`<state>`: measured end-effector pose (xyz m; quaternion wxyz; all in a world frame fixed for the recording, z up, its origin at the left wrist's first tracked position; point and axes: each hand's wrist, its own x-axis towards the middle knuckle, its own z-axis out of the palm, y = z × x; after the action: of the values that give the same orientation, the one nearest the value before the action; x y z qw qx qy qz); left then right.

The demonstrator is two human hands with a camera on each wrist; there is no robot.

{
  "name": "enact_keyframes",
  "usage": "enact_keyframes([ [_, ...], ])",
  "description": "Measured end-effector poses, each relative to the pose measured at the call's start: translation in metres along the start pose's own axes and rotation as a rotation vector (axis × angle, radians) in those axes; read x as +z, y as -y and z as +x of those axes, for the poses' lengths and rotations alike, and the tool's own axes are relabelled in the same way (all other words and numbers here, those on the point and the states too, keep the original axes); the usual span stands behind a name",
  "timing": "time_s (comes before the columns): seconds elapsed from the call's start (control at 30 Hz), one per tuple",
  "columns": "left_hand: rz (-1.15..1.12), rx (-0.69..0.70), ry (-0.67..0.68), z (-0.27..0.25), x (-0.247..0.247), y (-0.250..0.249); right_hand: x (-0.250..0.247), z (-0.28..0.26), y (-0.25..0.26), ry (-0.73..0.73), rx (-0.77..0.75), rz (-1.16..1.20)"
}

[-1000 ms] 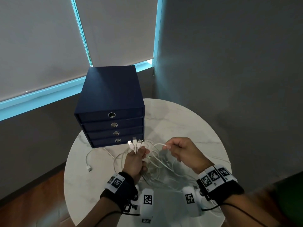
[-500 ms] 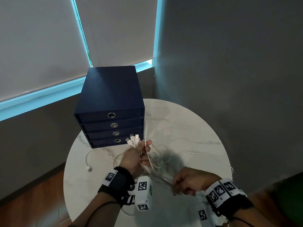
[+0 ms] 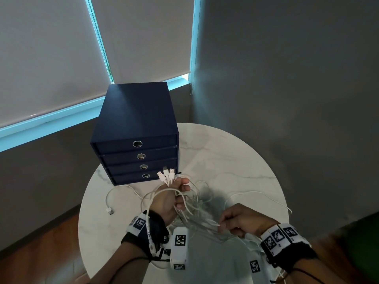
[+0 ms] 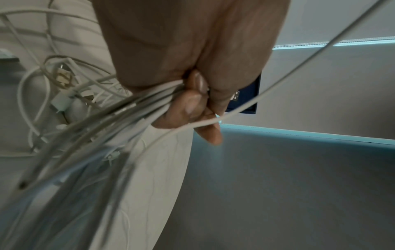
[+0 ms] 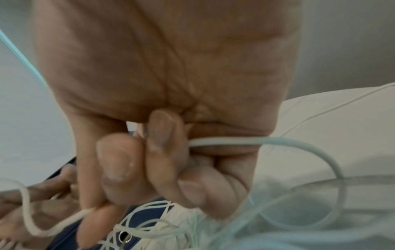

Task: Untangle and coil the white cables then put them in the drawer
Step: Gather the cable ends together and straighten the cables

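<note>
In front of me is a round white marble-look table (image 3: pixel 235 160). A dark blue four-drawer box (image 3: pixel 135 128) stands on its far left part, all drawers closed. Just beside the box's front, a loose white cable (image 3: pixel 121 188) lies curved on the tabletop, its USB plug (image 3: pixel 110 211) near the left edge. More white cable loops (image 3: pixel 260 194) trail across the right side of the top.
</note>
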<state>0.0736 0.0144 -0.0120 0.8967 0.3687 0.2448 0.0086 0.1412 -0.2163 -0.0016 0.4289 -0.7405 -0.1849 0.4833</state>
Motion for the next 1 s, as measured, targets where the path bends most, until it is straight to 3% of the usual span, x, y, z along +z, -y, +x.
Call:
enact_keyframes([
  [0.23, 0.133, -0.040, -0.009, -0.008, -0.001, 0.008, 0.000, 0.011, 0.023, -0.260, -0.224, 0.164],
  [0.5, 0.158, -0.023, 0.101, -0.016, 0.016, 0.006, 0.008, 0.039, 0.043, -0.483, -0.280, 0.064],
  [0.67, 0.201, 0.083, 0.189, -0.019, 0.018, 0.002, 0.005, 0.041, 0.045, -0.400, -0.243, 0.010],
  [0.77, 0.317, 0.159, 0.149, -0.020, 0.022, 0.005, 0.006, 0.040, 0.047, -0.399, -0.256, 0.142],
  [1.0, 0.352, 0.238, 0.001, -0.016, 0.025, 0.011, 0.000, 0.041, 0.055, -0.597, -0.401, -0.161],
])
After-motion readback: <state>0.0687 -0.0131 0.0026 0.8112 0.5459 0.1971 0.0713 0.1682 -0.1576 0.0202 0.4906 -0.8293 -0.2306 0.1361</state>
